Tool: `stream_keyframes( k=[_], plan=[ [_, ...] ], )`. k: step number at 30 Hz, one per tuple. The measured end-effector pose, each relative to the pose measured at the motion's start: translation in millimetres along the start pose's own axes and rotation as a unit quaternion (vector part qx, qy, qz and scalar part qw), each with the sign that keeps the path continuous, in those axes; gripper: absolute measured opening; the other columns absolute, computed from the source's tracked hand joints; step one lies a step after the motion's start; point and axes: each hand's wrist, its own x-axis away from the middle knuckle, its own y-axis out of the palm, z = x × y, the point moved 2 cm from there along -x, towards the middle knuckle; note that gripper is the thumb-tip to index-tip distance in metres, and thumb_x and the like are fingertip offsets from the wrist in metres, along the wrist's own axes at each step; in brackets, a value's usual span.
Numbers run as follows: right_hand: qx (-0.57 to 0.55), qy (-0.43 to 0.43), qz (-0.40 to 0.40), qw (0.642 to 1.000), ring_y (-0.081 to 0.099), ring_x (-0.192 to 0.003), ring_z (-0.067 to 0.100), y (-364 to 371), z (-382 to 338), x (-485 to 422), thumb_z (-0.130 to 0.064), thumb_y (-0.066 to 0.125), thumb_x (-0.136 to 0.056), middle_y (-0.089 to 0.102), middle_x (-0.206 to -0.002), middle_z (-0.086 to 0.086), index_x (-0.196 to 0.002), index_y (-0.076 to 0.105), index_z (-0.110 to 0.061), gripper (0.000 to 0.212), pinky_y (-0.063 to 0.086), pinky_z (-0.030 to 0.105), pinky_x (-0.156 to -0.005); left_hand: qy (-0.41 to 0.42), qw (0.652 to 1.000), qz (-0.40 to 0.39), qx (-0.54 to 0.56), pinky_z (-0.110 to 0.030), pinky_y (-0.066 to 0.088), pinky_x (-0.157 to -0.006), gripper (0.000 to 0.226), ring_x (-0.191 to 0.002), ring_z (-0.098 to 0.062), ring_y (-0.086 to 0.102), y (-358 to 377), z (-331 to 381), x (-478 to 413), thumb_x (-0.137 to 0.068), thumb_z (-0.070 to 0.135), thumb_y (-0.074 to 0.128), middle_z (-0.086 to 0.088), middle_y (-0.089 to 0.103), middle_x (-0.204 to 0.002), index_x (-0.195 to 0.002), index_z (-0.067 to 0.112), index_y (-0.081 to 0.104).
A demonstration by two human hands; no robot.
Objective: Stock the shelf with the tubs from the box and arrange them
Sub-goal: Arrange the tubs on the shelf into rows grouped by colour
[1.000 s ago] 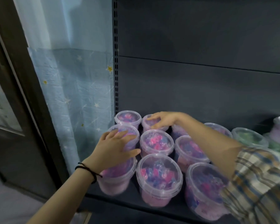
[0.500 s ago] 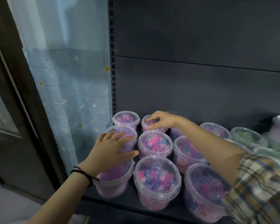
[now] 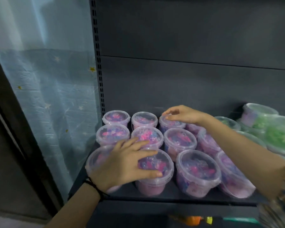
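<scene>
Several clear tubs of pink and purple pieces stand in rows on the dark shelf (image 3: 171, 197). My left hand (image 3: 127, 163) lies flat with spread fingers across the lids of the front-left tub (image 3: 95, 162) and the tub beside it (image 3: 156, 185). My right hand (image 3: 183, 115) reaches to the back row, where its arched fingertips touch the lid of the third back tub (image 3: 173, 126). My right forearm crosses above the tubs further right and hides part of them. No box is in view.
Tubs with green contents (image 3: 280, 135) crowd the shelf's right end. The slotted upright (image 3: 97, 63) bounds the shelf on the left, with a pale blue starred curtain (image 3: 48, 96) beyond it. The shelf's dark back panel stands behind the tubs. Orange and yellow items (image 3: 194, 219) show below the shelf.
My left hand slid right from the left-column tubs onto the two front lids. My right hand moved right from the second back tub to the third.
</scene>
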Motion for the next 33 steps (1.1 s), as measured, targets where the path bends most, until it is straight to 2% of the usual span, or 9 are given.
stream_keyframes(
  k=[3, 7, 9, 13, 16, 19, 26, 30, 33],
  plan=[
    [0.003, 0.031, 0.034, 0.999, 0.061, -0.103, 0.012, -4, 17, 33, -0.013, 0.065, -0.091, 0.068, -0.117, 0.006, -0.112, 0.068, -0.011, 0.022, 0.045, 0.03, -0.099, -0.026, 0.998, -0.061, -0.02, -0.039, -0.004, -0.115, 0.088, -0.145, -0.005, 0.0, 4, 2, -5, -0.057, 0.093, 0.03, 0.024, 0.011, -0.155, -0.138, 0.057, 0.028],
    [0.038, 0.056, 0.051, 0.996, 0.059, -0.104, 0.009, 0, 35, 69, -0.02, 0.067, -0.089, 0.064, -0.11, -0.007, -0.113, 0.069, -0.016, 0.024, 0.042, 0.016, -0.095, -0.032, 0.996, -0.085, -0.011, -0.045, 0.002, -0.117, 0.098, -0.145, -0.009, 0.001, 6, -2, -10, -0.05, 0.099, 0.02, 0.023, 0.01, -0.156, -0.138, 0.058, 0.025],
    [0.037, 0.062, 0.058, 0.996, 0.056, -0.109, 0.006, 1, 40, 79, -0.022, 0.067, -0.089, 0.062, -0.111, -0.012, -0.111, 0.067, -0.02, 0.022, 0.039, 0.017, -0.099, -0.029, 0.996, -0.088, -0.005, -0.047, 0.006, -0.117, 0.103, -0.145, -0.009, 0.003, 6, -1, -11, -0.045, 0.102, 0.017, 0.021, 0.012, -0.156, -0.138, 0.057, 0.027],
    [0.027, 0.069, 0.117, 0.99, 0.054, -0.107, 0.009, -5, 45, 77, -0.018, 0.067, -0.089, 0.06, -0.111, -0.006, -0.108, 0.066, -0.022, 0.02, 0.037, 0.022, -0.099, -0.046, 0.996, -0.067, 0.023, -0.045, 0.006, -0.117, 0.099, -0.144, -0.008, 0.01, -1, 3, -22, -0.047, 0.101, 0.018, 0.017, 0.022, -0.154, -0.131, 0.054, 0.042],
    [0.041, 0.097, 0.154, 0.982, 0.056, -0.115, 0.016, -18, 53, 59, -0.026, 0.074, -0.083, 0.061, -0.12, -0.002, -0.111, 0.065, -0.023, 0.03, 0.042, 0.029, -0.1, -0.059, 0.995, -0.074, 0.03, -0.044, 0.004, -0.117, 0.09, -0.145, -0.01, 0.006, -4, 8, -38, -0.056, 0.095, 0.02, 0.014, 0.019, -0.156, -0.135, 0.055, 0.035],
    [0.08, 0.1, 0.097, 0.987, 0.051, -0.122, 0.016, -25, 56, 34, -0.031, 0.077, -0.079, 0.058, -0.125, -0.005, -0.118, 0.064, -0.024, 0.041, 0.038, 0.025, -0.095, -0.067, 0.993, -0.101, 0.011, -0.047, 0.002, -0.117, 0.091, -0.146, -0.014, 0.0, 3, 15, -54, -0.051, 0.096, 0.022, 0.011, 0.016, -0.157, -0.135, 0.06, 0.028],
    [0.188, 0.108, -0.068, 0.974, 0.037, -0.137, 0.019, -26, 62, -22, -0.042, 0.073, -0.081, 0.037, -0.151, -0.002, -0.135, 0.052, -0.031, 0.058, 0.031, 0.028, -0.108, -0.089, 0.993, -0.077, 0.022, -0.049, -0.002, -0.116, 0.102, -0.145, -0.01, 0.004, 21, 16, -67, -0.038, 0.102, 0.018, 0.013, 0.021, -0.155, -0.131, 0.062, 0.032],
    [0.254, 0.09, -0.053, 0.962, 0.045, -0.125, 0.018, -23, 58, -39, -0.064, 0.07, -0.073, 0.044, -0.133, -0.003, -0.129, 0.055, -0.031, 0.067, 0.039, 0.034, -0.104, -0.108, 0.99, -0.089, 0.007, -0.046, -0.006, -0.116, 0.094, -0.144, -0.007, 0.001, 19, 21, -68, -0.044, 0.095, 0.025, 0.018, 0.019, -0.154, -0.129, 0.056, 0.042],
    [0.313, 0.097, -0.027, 0.945, 0.05, -0.11, 0.016, -14, 53, -44, -0.08, 0.059, -0.067, 0.041, -0.119, -0.006, -0.121, 0.051, -0.033, 0.072, 0.041, 0.035, -0.09, -0.115, 0.989, -0.092, 0.013, -0.049, -0.005, -0.116, 0.092, -0.144, -0.006, 0.002, 20, 20, -69, -0.046, 0.096, 0.029, 0.02, 0.02, -0.153, -0.129, 0.057, 0.039]
  ],
)
